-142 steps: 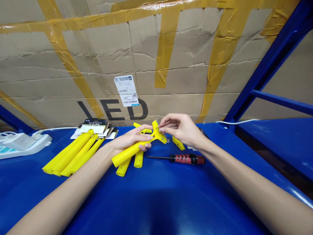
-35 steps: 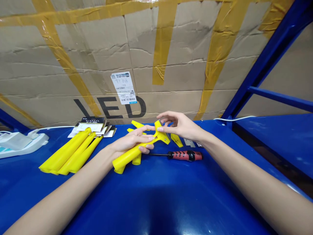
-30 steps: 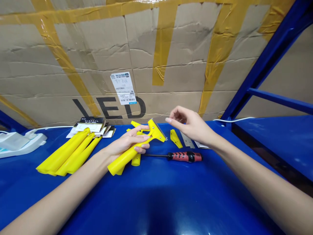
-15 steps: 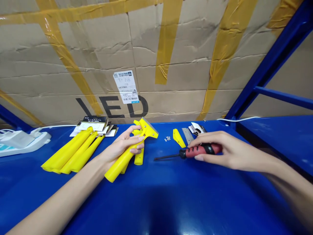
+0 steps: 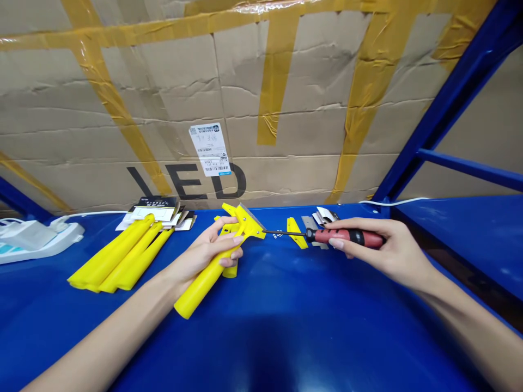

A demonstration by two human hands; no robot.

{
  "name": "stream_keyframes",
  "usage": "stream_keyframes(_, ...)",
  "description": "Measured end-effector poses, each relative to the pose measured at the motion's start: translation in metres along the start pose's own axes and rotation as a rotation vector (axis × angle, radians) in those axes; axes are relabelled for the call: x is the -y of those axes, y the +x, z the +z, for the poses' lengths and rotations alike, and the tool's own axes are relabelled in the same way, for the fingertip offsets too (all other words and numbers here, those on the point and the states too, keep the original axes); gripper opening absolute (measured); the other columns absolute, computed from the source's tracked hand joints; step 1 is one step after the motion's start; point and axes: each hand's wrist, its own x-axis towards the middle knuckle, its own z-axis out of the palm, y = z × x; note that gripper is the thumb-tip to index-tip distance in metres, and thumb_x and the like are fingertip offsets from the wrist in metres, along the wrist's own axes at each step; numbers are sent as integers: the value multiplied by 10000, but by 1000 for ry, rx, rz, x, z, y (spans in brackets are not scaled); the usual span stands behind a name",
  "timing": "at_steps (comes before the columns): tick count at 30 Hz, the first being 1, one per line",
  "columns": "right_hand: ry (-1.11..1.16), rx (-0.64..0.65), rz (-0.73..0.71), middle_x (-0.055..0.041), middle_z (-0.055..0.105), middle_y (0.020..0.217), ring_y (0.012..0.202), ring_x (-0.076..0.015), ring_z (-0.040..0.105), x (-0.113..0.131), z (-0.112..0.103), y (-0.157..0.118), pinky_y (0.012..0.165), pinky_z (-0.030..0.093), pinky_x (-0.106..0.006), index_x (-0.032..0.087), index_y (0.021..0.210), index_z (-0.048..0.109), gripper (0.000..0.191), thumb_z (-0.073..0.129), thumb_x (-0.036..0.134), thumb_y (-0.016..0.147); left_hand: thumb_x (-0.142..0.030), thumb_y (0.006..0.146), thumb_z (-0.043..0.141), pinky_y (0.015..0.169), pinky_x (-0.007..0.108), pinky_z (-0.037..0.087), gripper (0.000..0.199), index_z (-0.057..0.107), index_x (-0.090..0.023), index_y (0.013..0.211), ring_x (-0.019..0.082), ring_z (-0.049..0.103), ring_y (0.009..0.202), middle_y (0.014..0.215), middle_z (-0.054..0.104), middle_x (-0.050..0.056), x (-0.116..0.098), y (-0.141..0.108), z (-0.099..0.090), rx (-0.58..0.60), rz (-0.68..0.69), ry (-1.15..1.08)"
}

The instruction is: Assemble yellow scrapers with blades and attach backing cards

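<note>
My left hand (image 5: 218, 245) is closed around the handle of a yellow scraper (image 5: 198, 288), whose head points up and right with a metal blade along its edge. In my right hand (image 5: 378, 242) is a red and black screwdriver (image 5: 347, 237), held level with its shaft pointing left. The shaft's tip is at the scraper head's right corner, by a screw; whether it touches cannot be made out. Behind my left hand lie more yellow scraper handles (image 5: 231, 269), partly hidden. Small screws (image 5: 277, 234), a yellow clamp piece (image 5: 296, 233) and grey blades (image 5: 309, 223) lie behind the screwdriver.
Several yellow scrapers (image 5: 118, 253) with black-and-white cards (image 5: 155, 209) lie at the left. A white power strip (image 5: 61, 237) sits at the far left. A taped cardboard box (image 5: 306, 98) stands behind the blue shelf surface (image 5: 261, 332). A blue post (image 5: 445, 103) rises at right.
My right hand has raised the screwdriver and levelled it, bringing its tip up to the scraper head. The left hand keeps its hold on the scraper, nearly in place.
</note>
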Motion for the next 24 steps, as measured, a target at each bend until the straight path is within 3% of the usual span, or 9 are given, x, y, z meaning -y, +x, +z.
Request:
stream_keyframes(13,-135,-7,-80,-59,812,1007,922,-297,782,1,2,-1,846,661,-449,268,1064,796,269,765,402,833,-157,855,758,486,133,321,406,486,-246,1143,26,437,467,680,537,-48,2,-1,-3,15,-23,-36)
stream_keyframes(18,-340,-61,-321,-58,790,1072,1052,-313,726,1,6,-1,977,567,-504,287,1050,785,234,772,367,831,-166,847,764,485,130,320,448,461,-252,1165,29,430,480,674,538,-55,2,-4,5,-53,-7,1)
stream_keyframes(20,-356,-91,-293,-67,769,1092,1024,-300,719,4,10,-2,905,580,-467,281,1104,747,272,746,391,856,-179,843,768,479,132,331,449,460,-260,1161,46,458,514,691,539,-56,5,-6,10,-106,40,41)
stream_keyframes(24,-128,-70,-30,-67,705,1079,691,-177,669,8,12,-2,577,548,-320,276,1219,602,377,674,472,904,-211,858,755,492,144,352,423,456,-275,1150,71,485,572,727,563,-47,12,-7,17,-154,127,116)
